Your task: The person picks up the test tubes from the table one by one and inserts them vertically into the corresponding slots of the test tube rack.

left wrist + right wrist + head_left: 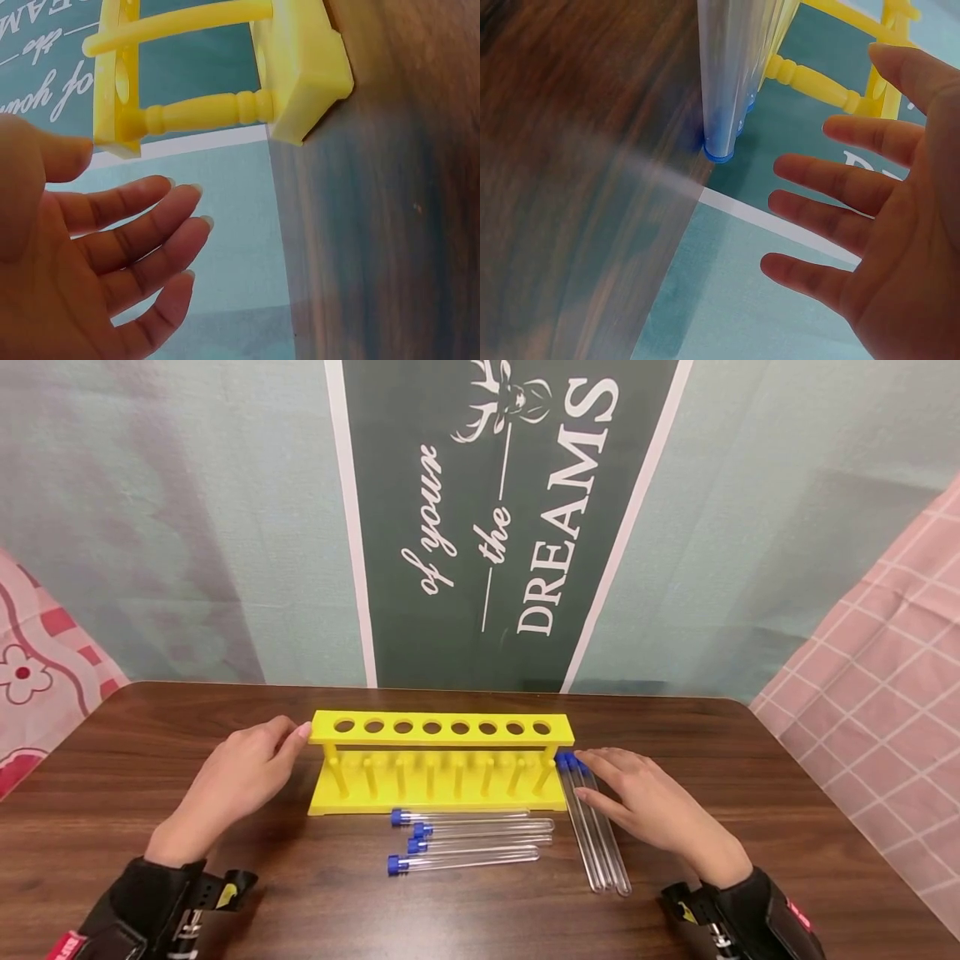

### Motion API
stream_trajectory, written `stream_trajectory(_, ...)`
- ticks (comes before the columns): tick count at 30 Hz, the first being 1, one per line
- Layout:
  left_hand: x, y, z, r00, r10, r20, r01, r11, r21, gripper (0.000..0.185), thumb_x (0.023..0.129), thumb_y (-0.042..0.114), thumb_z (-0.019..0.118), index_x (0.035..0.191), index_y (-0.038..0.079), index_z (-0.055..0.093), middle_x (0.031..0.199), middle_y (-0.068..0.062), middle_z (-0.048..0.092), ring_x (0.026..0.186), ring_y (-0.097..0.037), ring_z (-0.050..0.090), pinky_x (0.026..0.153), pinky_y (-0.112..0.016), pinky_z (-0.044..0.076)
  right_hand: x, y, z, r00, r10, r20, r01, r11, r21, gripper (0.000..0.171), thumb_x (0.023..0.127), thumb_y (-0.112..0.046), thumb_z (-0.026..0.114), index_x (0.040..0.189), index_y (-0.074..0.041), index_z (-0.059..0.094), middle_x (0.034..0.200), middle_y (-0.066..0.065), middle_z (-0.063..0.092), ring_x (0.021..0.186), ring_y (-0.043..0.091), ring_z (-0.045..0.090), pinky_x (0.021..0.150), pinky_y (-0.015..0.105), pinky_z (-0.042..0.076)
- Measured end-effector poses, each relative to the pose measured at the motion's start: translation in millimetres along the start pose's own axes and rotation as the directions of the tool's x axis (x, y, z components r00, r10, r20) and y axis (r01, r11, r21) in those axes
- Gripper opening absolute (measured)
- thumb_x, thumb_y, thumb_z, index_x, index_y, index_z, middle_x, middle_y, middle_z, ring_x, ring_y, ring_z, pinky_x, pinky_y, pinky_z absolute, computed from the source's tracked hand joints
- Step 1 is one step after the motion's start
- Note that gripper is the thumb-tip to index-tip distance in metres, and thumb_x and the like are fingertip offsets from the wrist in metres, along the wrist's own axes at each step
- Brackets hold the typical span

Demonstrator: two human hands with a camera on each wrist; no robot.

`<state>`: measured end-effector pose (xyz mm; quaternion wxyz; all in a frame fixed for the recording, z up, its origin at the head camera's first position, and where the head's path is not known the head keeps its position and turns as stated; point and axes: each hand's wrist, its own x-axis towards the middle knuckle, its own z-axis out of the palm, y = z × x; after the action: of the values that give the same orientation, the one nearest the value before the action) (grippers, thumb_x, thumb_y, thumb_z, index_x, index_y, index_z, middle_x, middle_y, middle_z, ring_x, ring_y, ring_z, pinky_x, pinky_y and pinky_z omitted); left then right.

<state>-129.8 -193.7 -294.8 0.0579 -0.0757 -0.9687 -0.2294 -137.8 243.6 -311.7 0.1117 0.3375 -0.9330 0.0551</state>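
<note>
A yellow test tube rack (442,740) stands upright on the table, its row of holes holding no tubes. My left hand (251,768) is at the rack's left end, fingers loosely extended; in the left wrist view its thumb (67,156) meets the end of the top bar. Several clear test tubes (480,842) with blue caps lie in front of the rack, caps to the left. Three more capped tubes (596,835) lie side by side at its right end, caps toward the back. My right hand (648,797) is over their capped ends, fingers spread, gripping nothing.
The dark wooden table (315,902) ends at a printed cloth backdrop (450,652). Pink checked cloth (885,693) hangs on the right, and a patterned red-and-white cloth (45,668) on the left. Black wrist straps (142,893) circle both wrists.
</note>
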Motion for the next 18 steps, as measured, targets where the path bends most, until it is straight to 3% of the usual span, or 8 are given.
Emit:
stream_trajectory(10, 0.7, 4.1, 2.0, 1.0, -0.001, -0.024, 0.0, 0.999, -0.052, 0.041, 0.098, 0.034, 0.04, 0.1, -0.004, 0.056, 0.062, -0.004, 0.041, 0.058, -0.018, 0.04, 0.051, -0.031, 0.031, -0.2, -1.7, 0.1, 0.999, 0.023, 0.027, -0.023, 1.0, 0.016, 0.046, 0.088, -0.03, 0.061, 0.124, -0.002, 0.054, 0.113, 0.014, 0.059, 0.106, 0.031, 0.055, 0.086, 0.047, 0.042)
stream_trajectory(18, 1.8, 5.5, -0.8, 1.0, -0.002, 0.023, 0.003, 0.998, -0.068, 0.036, 0.097, 0.031, 0.043, 0.097, -0.003, 0.056, 0.062, -0.003, 0.039, 0.056, -0.017, 0.038, 0.051, -0.031, 0.03, 0.7, -3.5, 0.9, 1.0, -0.01, -0.007, 0.01, 1.0, 0.016, 0.044, 0.088, -0.029, 0.061, 0.122, -0.002, 0.055, 0.111, 0.013, 0.06, 0.103, 0.029, 0.056, 0.084, 0.046, 0.044)
